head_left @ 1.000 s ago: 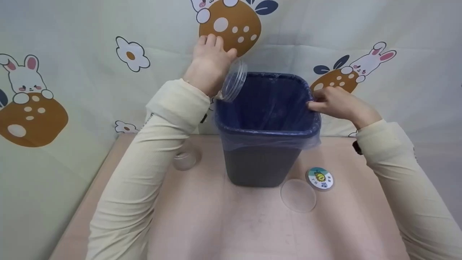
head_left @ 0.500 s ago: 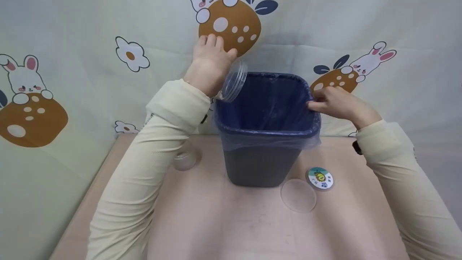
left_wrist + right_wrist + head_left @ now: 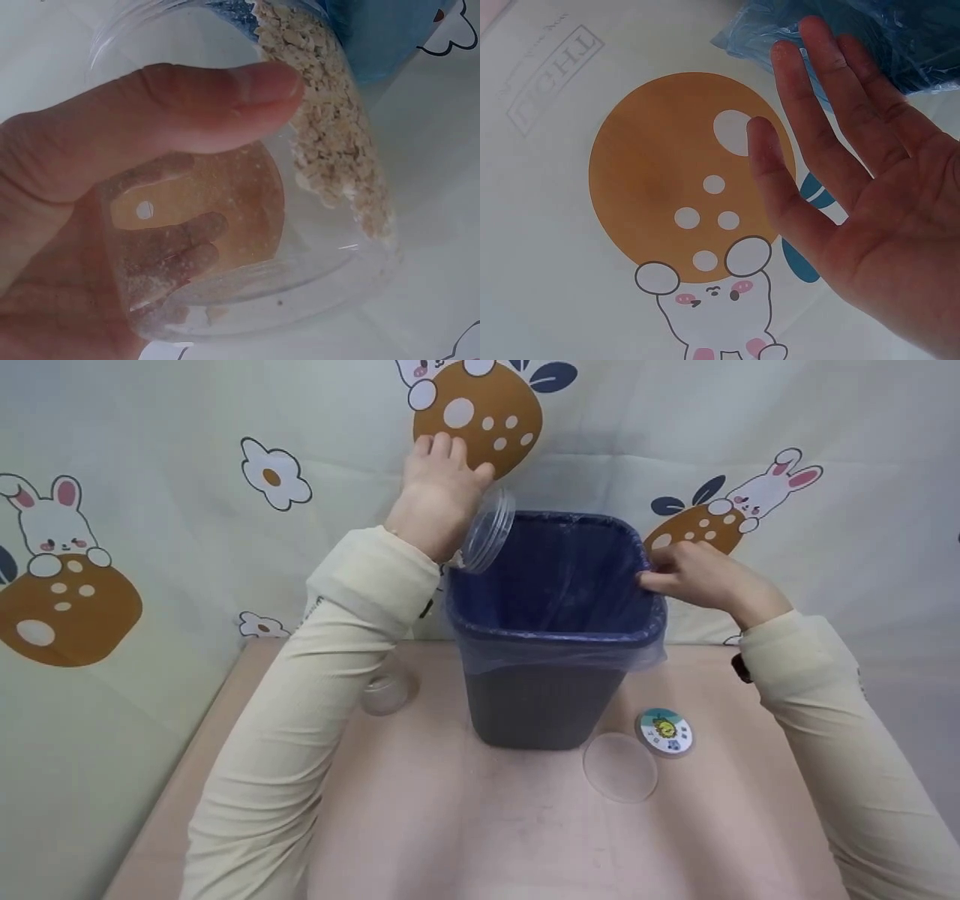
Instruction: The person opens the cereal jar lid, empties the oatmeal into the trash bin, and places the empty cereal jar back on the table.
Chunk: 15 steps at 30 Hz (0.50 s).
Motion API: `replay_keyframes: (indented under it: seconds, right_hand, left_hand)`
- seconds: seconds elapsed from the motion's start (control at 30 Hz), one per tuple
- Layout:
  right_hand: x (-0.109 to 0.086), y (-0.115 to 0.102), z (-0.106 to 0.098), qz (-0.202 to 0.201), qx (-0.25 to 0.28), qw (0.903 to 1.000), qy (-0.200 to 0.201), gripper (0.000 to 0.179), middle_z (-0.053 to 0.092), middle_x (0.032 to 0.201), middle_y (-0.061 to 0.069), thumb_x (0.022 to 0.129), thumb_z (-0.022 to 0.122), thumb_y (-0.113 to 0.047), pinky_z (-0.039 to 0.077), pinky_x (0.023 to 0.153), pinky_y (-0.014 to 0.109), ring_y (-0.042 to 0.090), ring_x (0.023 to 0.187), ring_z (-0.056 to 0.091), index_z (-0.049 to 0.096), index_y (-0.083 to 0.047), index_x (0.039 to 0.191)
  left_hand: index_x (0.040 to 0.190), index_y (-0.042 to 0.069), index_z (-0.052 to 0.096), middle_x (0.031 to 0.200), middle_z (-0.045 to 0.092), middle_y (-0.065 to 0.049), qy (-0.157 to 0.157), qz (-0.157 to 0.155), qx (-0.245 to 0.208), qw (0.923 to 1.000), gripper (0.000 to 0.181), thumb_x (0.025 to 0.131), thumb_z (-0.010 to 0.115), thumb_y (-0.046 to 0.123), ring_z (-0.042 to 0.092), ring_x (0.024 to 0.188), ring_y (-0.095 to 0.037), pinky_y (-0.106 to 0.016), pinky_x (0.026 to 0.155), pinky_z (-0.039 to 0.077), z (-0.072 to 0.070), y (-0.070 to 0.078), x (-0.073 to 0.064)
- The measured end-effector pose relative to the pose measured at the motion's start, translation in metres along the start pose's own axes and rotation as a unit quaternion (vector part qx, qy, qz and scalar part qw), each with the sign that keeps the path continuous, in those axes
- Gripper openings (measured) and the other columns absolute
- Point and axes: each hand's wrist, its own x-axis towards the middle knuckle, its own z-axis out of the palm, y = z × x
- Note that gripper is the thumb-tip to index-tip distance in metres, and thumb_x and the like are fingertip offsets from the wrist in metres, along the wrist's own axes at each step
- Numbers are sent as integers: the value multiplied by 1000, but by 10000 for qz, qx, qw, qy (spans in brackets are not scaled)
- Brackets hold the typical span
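Note:
In the head view my left hand [image 3: 442,495] holds a clear plastic jar [image 3: 489,532], tilted with its mouth toward the bin. The left wrist view shows the thumb across the jar wall, other fingers visible through the plastic. Oats [image 3: 330,127] lie along one inner side of the jar. A grey trash bin [image 3: 544,705], lined with a blue-looking bag [image 3: 555,641], stands upright below. My right hand [image 3: 701,574] is at the bin's right rim, thumb over the edge. In the right wrist view its other fingers [image 3: 832,112] stretch along the bag's outside.
A small clear container [image 3: 385,695] stands left of the bin, partly behind the left sleeve. A lid with a colourful label [image 3: 666,731] and a clear round disc [image 3: 621,767] lie to the right of the bin's base. A printed cloth wall [image 3: 337,405] rises behind the table.

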Motion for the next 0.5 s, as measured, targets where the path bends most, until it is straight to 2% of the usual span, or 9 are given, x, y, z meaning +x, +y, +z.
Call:
replay_keyframes:
  seconds: [0.23, 0.5]
  right_hand:
    - [-1, 0, 0, 61, 19, 10000, -5, 24, 45, 61, 0, 92, 53, -21, 31, 54, 32, 18, 55, 42, 54, -7, 72]
    - [-1, 0, 0, 76, 34, 10000, 8, 23, 45, 62, 0, 91, 54, -21, 31, 54, 32, 18, 56, 42, 55, -7, 74]
  left_hand:
    - [138, 9, 33, 137, 30, -27, 75, -42, 12, 10000, 84, 68, 79, 15, 25, 128, -41, -50, 109, 19, 0, 0, 0]
    - [141, 9, 33, 139, 29, -28, 82, -51, -31, 9999, 84, 71, 78, 15, 25, 129, -42, -51, 110, 18, 0, 2, 1]
